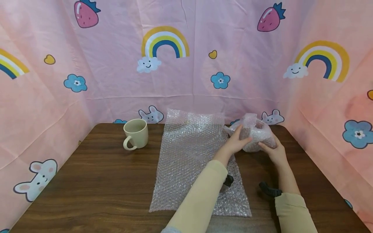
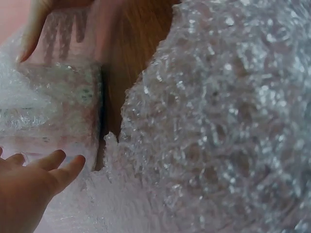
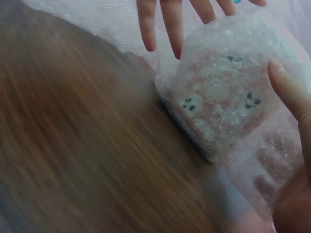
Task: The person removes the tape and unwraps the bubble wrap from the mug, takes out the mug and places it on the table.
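Observation:
A bundle wrapped in bubble wrap (image 1: 256,137) rests on the table at the far right. Through the plastic in the right wrist view, the wrapped object (image 3: 218,99) shows pink print with small black-and-white faces; its kind is unclear. My left hand (image 1: 235,143) is at the bundle's left side, fingers extended, as the left wrist view also shows. On the other side, my right hand (image 1: 276,153) touches the wrap, its thumb (image 3: 286,87) in front and its fingers blurred behind the plastic, looking straight.
A flat sheet of bubble wrap (image 1: 186,161) covers the middle of the brown wooden table (image 1: 102,184), partly under my left forearm. Left of it stands a cream mug (image 1: 137,134), handle toward the front left. Printed pink cloth (image 1: 192,74) encloses the table at the back and sides.

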Demonstrator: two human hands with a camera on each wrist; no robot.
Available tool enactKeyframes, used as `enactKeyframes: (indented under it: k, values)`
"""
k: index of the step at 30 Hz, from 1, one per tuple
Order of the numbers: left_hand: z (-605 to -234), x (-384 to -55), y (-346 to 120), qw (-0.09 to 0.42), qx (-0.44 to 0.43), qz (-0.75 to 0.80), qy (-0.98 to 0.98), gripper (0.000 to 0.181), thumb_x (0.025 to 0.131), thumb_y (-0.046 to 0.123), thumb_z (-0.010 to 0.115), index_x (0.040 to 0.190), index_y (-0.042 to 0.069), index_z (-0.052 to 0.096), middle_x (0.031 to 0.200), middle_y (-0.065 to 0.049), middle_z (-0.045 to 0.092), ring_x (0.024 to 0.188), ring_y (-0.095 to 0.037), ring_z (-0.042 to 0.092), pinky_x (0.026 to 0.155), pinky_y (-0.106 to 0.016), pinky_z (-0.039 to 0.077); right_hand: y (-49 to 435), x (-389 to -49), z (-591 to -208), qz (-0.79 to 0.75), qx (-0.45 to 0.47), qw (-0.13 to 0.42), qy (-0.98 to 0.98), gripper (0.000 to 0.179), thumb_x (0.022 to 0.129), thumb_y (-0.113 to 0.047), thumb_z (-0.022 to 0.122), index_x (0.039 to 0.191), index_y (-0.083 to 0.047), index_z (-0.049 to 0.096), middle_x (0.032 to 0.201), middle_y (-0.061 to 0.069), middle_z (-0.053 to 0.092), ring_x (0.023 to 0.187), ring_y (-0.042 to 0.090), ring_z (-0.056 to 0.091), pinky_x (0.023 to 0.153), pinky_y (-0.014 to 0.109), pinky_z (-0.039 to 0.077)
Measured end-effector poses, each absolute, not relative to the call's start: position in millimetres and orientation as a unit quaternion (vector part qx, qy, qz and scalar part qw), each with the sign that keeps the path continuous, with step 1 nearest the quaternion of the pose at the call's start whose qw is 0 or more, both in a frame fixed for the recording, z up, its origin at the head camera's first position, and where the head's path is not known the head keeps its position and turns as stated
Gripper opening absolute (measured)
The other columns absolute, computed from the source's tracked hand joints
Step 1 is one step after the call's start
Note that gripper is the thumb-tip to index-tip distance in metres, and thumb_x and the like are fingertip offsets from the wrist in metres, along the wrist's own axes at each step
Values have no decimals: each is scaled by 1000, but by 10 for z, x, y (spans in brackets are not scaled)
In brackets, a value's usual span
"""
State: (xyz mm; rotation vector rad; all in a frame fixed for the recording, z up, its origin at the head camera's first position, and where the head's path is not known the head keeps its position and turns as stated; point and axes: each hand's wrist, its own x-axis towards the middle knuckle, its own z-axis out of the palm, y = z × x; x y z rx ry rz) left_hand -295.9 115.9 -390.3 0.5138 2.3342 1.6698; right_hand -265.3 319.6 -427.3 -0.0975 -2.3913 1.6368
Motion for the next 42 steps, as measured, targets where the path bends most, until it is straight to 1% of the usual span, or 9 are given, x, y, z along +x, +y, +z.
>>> enactKeyframes:
  k: [5,11,16,19,22,25,31,37,42]
  values:
    - [-3920,-2934,1156,123,158,585,786,74,94,49,56,154,33,16,157,4,20,139,-27,26,107,-51,28,3090,-2628,-4229,575,-48,119,-808,82,90,-26,69,152,-4,21,151,22,27,133,38,30,108,52,25]
    - [-3950,-2938,1146,131,152,599,776,73,93,51,57,152,41,16,156,6,22,136,-30,33,104,-52,33,3038,-2620,-4206,594,-60,119,-793,81,90,-24,70,152,-5,23,151,19,29,132,34,31,108,47,26]
    - [-3955,-2955,1146,121,169,601,772,73,94,45,59,153,36,18,156,3,23,135,-30,35,104,-49,35,3033,-2639,-4228,593,-61,129,-793,81,88,-27,72,151,-5,27,150,19,32,129,33,35,106,45,30]
    - [-3962,-2963,1146,115,174,602,771,72,94,41,60,153,34,18,156,1,23,134,-30,36,104,-46,36,3009,-2646,-4240,592,-62,147,-790,80,85,-27,75,149,-6,33,146,18,38,124,27,41,101,35,36]
    - [-3971,-2970,1148,108,176,605,769,72,94,37,61,153,32,20,156,0,24,133,-30,37,103,-43,37,2980,-2651,-4249,601,-69,169,-778,76,81,-24,79,145,-6,41,142,17,44,117,21,46,91,24,40]
    - [-3984,-2977,1157,95,176,602,773,71,94,34,62,153,30,23,155,-1,26,132,-30,39,102,-41,38,2970,-2654,-4253,603,-77,178,-774,74,81,-23,79,143,-5,44,139,17,47,113,18,47,86,19,40]
    - [-4006,-2975,1172,80,170,592,784,69,94,32,63,152,31,25,154,1,26,132,-27,40,101,-37,40,2950,-2652,-4234,595,-88,172,-780,72,83,-19,77,144,-4,42,140,17,46,115,17,47,92,24,41]
    - [-3993,-2969,1183,64,184,589,784,69,94,30,62,152,29,25,154,2,25,132,-25,40,101,-34,39,2953,-2650,-4197,600,-81,185,-774,71,83,-15,77,144,-5,43,140,15,47,115,17,48,94,26,42]
    - [-3960,-2970,1181,47,191,588,784,69,93,33,63,151,30,26,154,2,26,135,-23,35,103,-39,37,2954,-2647,-4151,595,-80,193,-776,71,83,-18,78,144,-7,44,139,14,48,116,18,48,93,26,43]
